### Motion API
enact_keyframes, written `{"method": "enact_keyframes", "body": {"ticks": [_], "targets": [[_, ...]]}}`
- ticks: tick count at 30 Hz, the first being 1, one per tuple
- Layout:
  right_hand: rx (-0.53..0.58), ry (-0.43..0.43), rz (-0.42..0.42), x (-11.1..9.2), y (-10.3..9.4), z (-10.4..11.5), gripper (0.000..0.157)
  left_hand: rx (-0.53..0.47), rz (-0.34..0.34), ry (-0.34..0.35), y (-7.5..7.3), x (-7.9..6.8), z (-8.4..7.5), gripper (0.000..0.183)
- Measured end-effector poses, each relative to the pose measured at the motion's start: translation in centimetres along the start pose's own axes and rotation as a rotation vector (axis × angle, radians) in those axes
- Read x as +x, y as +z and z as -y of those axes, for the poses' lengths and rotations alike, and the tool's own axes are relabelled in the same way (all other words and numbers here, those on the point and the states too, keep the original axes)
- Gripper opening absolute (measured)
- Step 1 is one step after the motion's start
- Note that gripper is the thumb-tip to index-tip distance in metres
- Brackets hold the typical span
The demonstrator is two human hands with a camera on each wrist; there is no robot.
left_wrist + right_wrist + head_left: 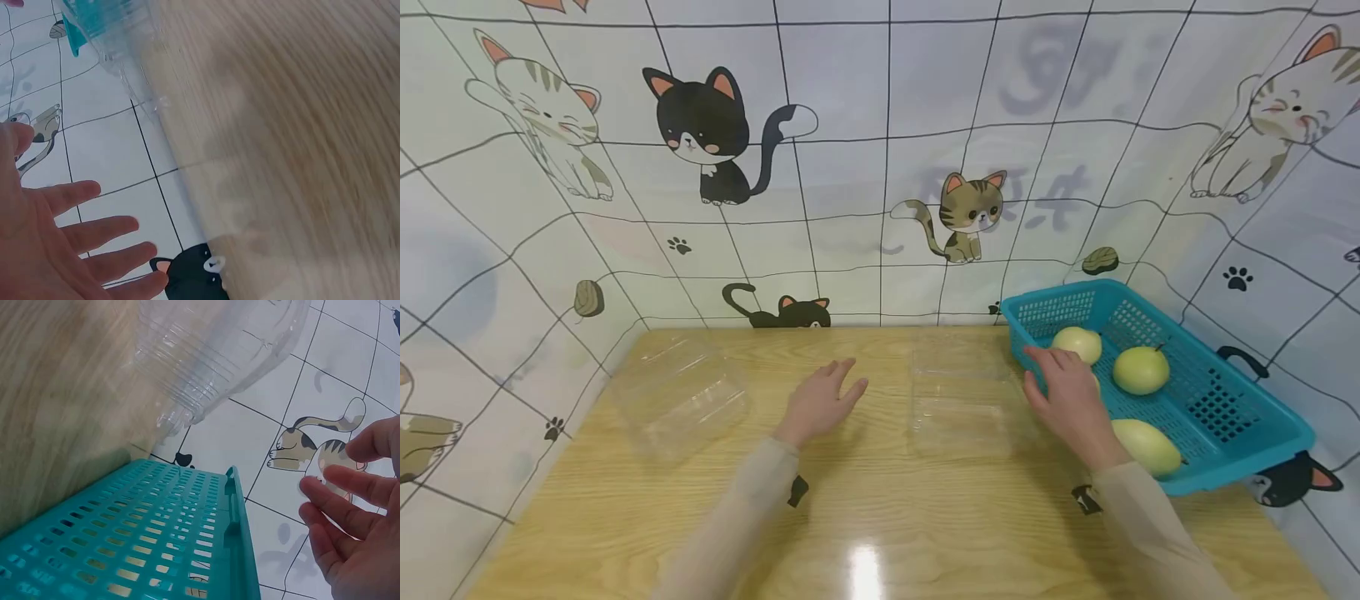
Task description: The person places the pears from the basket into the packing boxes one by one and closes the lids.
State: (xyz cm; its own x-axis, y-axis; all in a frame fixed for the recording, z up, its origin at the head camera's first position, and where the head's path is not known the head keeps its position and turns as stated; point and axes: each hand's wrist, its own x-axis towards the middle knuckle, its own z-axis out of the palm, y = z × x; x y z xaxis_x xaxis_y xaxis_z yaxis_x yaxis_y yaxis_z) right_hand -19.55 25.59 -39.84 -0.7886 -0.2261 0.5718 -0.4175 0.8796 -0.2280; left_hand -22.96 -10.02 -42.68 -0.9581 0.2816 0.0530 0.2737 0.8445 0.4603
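My left hand [820,404] is held over the wooden table between two clear plastic containers, its fingers spread and holding nothing. In the left wrist view its fingers [103,234] are extended and apart. My right hand [1071,400] hovers at the near-left rim of a blue-green plastic basket [1240,408], fingers loosely bent and holding nothing. Inside the basket lie several yellow-green fruits that look like pears, among them a round one [1141,371] and a longer one [1146,447]; another is partly hidden behind my right hand.
One clear container [685,400] stands at the table's left; another clear container [961,417] stands beside the basket. Behind the wooden table [865,492] and along its sides rises a cat-patterned wall covering [850,175].
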Motion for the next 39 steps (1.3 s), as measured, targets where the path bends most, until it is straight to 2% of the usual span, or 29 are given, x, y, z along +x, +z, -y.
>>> {"method": "enact_keyframes", "body": {"ticks": [6,10,14,21,23,33,39], "targets": [[0.03,-0.005,-0.083,-1.0,0.0,0.0,0.025,-0.11,0.017,-0.008,1.6,0.6,-1.3,0.054],[0.041,-0.002,-0.08,-1.6,0.0,0.1,0.024,-0.175,0.023,0.033,2.6,0.9,-1.6,0.043],[0.036,0.011,-0.063,-2.2,-0.1,0.2,0.024,-0.279,0.037,0.054,3.5,1.6,-1.8,0.037],[0.028,0.014,-0.057,-3.1,-0.3,0.4,0.026,-0.507,0.105,0.004,5.0,2.7,-2.2,0.042],[0.029,0.016,-0.053,-3.4,-0.4,0.4,0.028,-0.566,0.125,-0.01,5.3,3.0,-2.5,0.045],[0.036,0.007,-0.037,-4.0,-0.4,0.4,0.032,-0.702,0.144,-0.083,5.9,3.1,-3.5,0.053],[0.046,-0.014,-0.038,-4.1,-0.4,0.3,0.034,-0.791,0.187,-0.044,6.1,3.1,-3.5,0.053]]}}
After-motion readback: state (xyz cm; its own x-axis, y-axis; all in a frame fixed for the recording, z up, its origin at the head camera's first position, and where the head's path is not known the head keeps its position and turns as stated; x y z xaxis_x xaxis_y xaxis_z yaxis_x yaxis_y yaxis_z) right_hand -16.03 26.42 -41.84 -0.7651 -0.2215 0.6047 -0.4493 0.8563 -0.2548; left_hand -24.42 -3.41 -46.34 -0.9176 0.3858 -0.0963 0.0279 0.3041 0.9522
